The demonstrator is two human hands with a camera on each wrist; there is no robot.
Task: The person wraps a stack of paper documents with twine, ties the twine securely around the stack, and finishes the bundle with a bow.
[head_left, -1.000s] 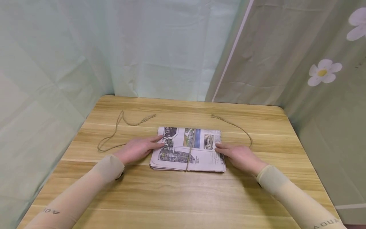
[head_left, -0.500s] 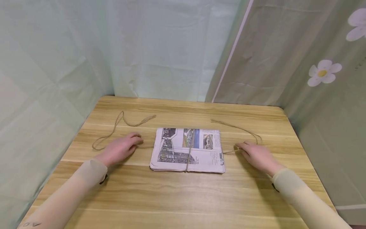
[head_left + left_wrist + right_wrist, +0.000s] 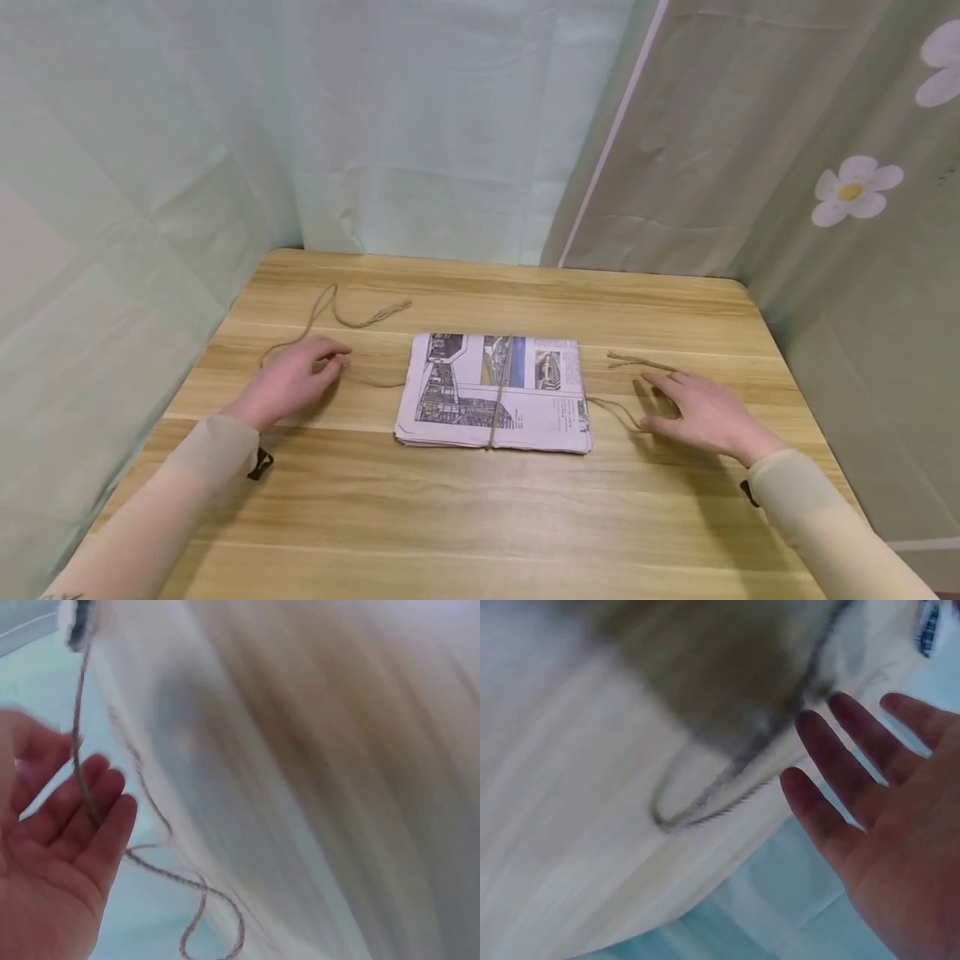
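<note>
Your left hand [image 3: 288,383] lies with relaxed fingers on the twine [image 3: 330,321]; whether it grips is unclear. Your right hand [image 3: 701,412], fingers spread, holds nothing beside the other twine end [image 3: 626,392]. One rough jute strand already crosses the flat folded newspaper stack [image 3: 495,392] mid-table [image 3: 480,517]; by my judgement, crosswise wrap and knot remain.

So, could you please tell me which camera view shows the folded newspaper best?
The head view: the whole newspaper lies flat on the table, twine crossing its middle, between the left hand and right hand. Both wrist views are blurred; at most a printed corner shows at each frame's upper edge.
</note>
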